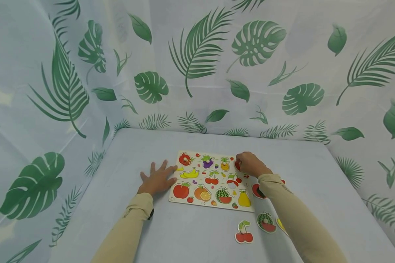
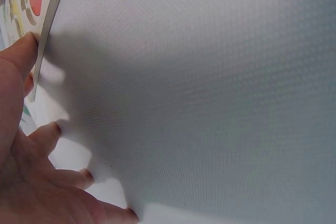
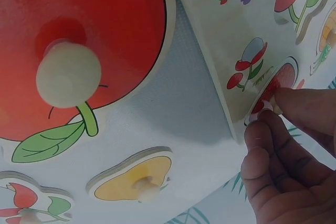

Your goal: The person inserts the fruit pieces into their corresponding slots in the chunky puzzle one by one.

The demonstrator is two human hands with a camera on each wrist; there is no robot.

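Observation:
A wooden fruit puzzle board [image 1: 178, 200] lies on the table. My left hand [image 1: 156, 179] has its fingers spread, the thumb [image 2: 25, 51] touching the board's left edge. At the far right corner, my right hand [image 1: 251, 164] pinches the knob of a red fruit puzzle piece [image 3: 283, 80]. That piece lies at a matching spot on the board; whether it sits flush cannot be seen. Pomegranate [image 1: 185, 159], grape [image 1: 207, 162] and pineapple [image 1: 225, 164] pieces stand in the board's back row, knobs showing.
Right of the board lie loose knobbed pieces: a red apple [image 3: 121, 30], a yellow pear [image 3: 131, 179], a watermelon [image 1: 266, 223] and cherries [image 1: 243, 234]. A yellow piece [image 1: 281, 225] is partly hidden by the right sleeve. Leaf-print cloth [image 1: 210, 98] hangs behind the table.

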